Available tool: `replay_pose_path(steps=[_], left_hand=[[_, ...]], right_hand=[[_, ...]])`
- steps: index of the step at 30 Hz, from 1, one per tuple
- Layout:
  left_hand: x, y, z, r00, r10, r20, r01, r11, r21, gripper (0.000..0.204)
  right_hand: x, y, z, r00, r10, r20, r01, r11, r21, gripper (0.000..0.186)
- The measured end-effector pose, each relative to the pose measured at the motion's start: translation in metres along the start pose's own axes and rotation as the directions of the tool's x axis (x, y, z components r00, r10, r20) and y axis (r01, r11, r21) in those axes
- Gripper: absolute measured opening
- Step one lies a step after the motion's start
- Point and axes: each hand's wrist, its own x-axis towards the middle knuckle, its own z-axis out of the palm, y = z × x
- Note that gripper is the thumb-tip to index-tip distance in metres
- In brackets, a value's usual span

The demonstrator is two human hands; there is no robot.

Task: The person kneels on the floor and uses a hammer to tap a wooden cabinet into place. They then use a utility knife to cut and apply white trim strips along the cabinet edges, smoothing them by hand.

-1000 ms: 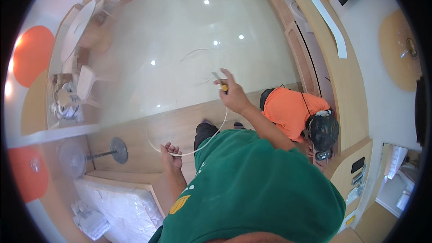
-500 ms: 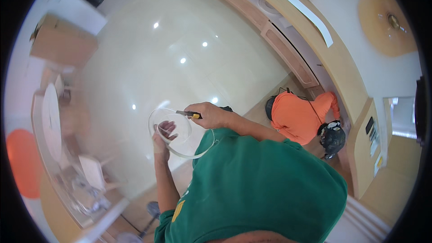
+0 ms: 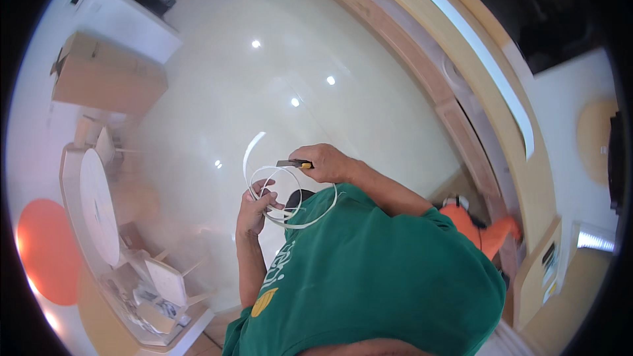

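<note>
My left hand [image 3: 254, 209] grips a loose coil of thin white strip [image 3: 248, 150], fingers curled round the overlapping loops. One end of the strip arcs up and away beyond the hand, and a wider loop droops against the front of my green shirt. In my right hand [image 3: 326, 162] is a utility knife [image 3: 296, 164] with a yellow piece on its dark body. The knife points left, just above the coil; whether it touches the strip I cannot tell.
A co-worker in orange [image 3: 480, 229] crouches at the right, partly hidden by my shoulder. A long wooden counter [image 3: 461, 33] with a white strip on it curves along the right. To the left stand a cardboard box [image 3: 109, 74] and a round white tabletop [image 3: 99, 206]. The floor [image 3: 211, 92] is glossy.
The view has shifted, so the room and co-worker sit differently. The strip's free end now stands out above the coil. My left fingers have curled in more; the knife stays in my right hand.
</note>
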Motion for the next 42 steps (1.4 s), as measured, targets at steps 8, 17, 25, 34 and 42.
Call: replay_pose_path(steps=[8,17,25,34,42], left_hand=[[0.114,0.036,-0.075,0.924,-0.085,-0.372,-0.08,0.91,-0.406,0.022],[0.31,0.173,-0.231,0.809,-0.141,-0.571,0.022,0.977,-0.21,0.019],[0.512,0.321,-0.346,0.751,0.273,-0.601,-0.024,0.921,0.389,0.029],[0.516,0.215,-0.501,0.562,-0.206,-0.801,0.66,0.696,0.283,0.033],[0.662,0.246,-0.517,0.473,-0.253,-0.844,0.743,0.629,0.228,0.035]], right_hand=[[0.175,0.132,-0.064,0.924,0.309,-0.227,-0.316,0.949,0.004,0.047],[0.114,0.317,-0.057,-0.078,0.989,-0.122,-0.955,-0.039,0.294,0.021],[0.269,0.262,-0.058,0.004,0.984,-0.181,-0.938,0.067,0.34,0.022],[0.645,0.405,-0.228,0.328,0.88,-0.343,-0.866,0.425,0.264,0.019],[0.925,0.416,-0.347,0.48,0.707,-0.52,-0.858,0.503,-0.109,0.026]])
